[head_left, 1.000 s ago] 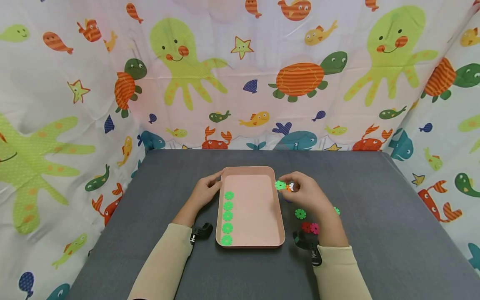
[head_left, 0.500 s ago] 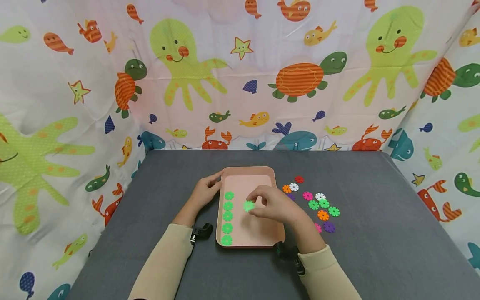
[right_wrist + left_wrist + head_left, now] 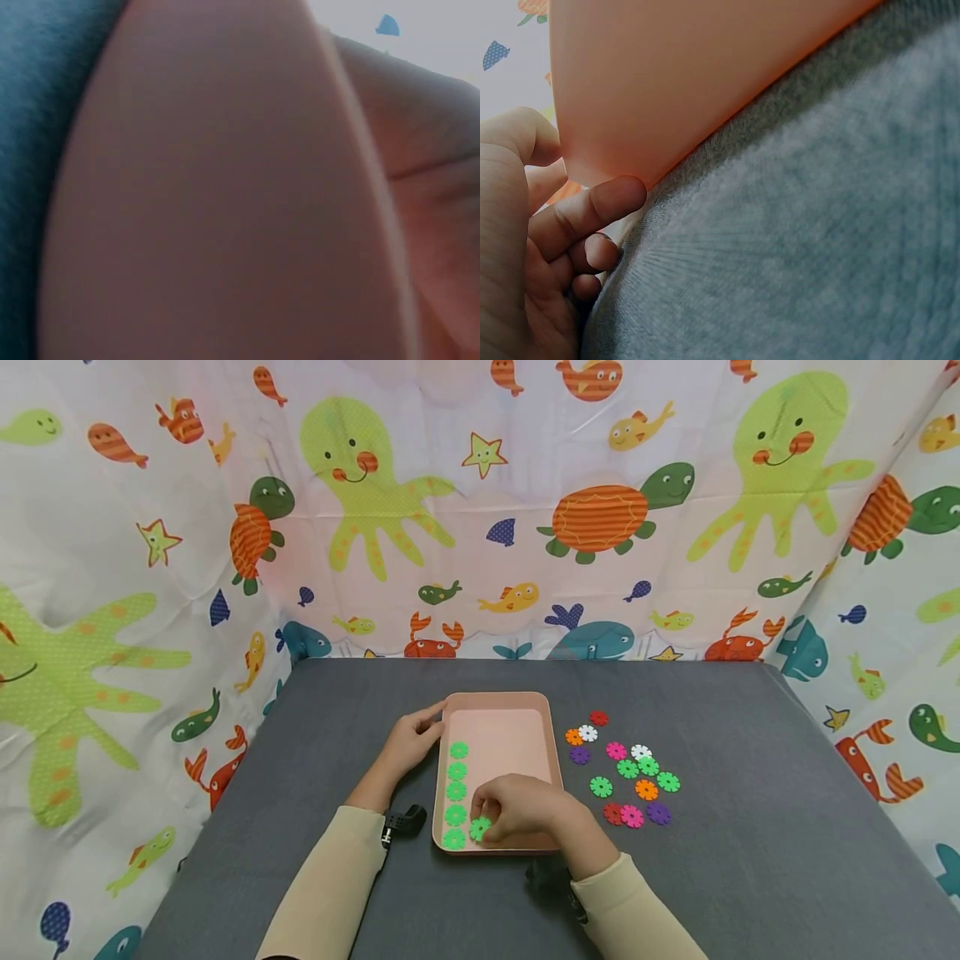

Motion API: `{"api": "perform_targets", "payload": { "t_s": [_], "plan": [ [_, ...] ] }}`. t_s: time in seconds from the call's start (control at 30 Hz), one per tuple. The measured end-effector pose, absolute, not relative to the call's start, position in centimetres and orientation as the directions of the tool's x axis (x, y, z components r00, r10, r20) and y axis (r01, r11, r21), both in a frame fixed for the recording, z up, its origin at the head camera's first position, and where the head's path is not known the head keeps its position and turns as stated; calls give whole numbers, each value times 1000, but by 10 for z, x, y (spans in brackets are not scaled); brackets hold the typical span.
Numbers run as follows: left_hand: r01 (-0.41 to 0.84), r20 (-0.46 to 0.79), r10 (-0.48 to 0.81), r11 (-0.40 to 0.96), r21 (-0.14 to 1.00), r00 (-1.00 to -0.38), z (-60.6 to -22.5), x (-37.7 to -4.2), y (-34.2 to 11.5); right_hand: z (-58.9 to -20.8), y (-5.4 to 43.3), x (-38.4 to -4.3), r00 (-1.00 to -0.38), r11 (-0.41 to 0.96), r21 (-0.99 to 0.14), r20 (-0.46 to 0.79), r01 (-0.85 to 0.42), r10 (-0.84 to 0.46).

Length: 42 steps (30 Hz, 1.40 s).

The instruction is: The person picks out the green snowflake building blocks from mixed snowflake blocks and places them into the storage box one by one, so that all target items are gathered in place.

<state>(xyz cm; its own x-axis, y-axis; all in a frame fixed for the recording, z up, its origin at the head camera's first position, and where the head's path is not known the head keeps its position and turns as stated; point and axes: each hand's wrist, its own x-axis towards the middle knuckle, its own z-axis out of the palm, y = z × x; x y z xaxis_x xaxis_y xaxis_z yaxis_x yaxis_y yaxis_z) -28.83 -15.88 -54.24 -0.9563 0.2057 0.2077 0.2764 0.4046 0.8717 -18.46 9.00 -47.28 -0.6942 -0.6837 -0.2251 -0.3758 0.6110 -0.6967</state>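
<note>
My right hand (image 3: 521, 810) pinches a green notched plastic disc (image 3: 480, 829) between thumb and fingers, low over the near left part of the pink tray (image 3: 517, 727). Left of it, a column of several green discs (image 3: 456, 791) runs along the tray's left side, the nearest one right beside the held disc. At the tray's far left edge, my left hand (image 3: 408, 741) holds the rim. Seen from the left wrist, thumb and fingers (image 3: 592, 214) grip the tray wall (image 3: 667, 82). From the right wrist, the tray's wall (image 3: 225, 187) hides the held disc and the fingertips.
Right of the tray, loose discs lie scattered on the grey tabletop (image 3: 750, 827): green (image 3: 601, 787), orange (image 3: 646, 790), purple (image 3: 658, 813), pink (image 3: 632, 816), red (image 3: 598, 718) and white (image 3: 588, 733) ones. A printed sea-animal curtain (image 3: 480, 543) stands behind the table.
My right hand has carried the green disc from the tray's right side, across the tray and down to its near left part. The left hand stays at the rim.
</note>
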Motion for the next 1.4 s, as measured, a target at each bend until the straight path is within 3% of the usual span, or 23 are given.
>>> {"api": "perform_targets", "payload": {
  "t_s": [0.33, 0.67, 1.13, 1.4],
  "plan": [
    [257, 186, 205, 405, 877, -961, -541, -287, -158, -475, 83, -179, -711, 700, -540, -241, -468, -661],
    [272, 203, 202, 422, 865, -958, -546, -288, -158, -454, 116, -189, -747, 616, -718, -205, -324, -632],
    [239, 167, 207, 401, 884, -964, -541, -287, -159, -444, 212, -210, -929, 619, -765, -74, -180, -362],
    [252, 176, 215, 408, 878, -961, -541, -286, -159, -462, 258, -214, -987, 637, -768, -43, -65, -153]
  ]
}}
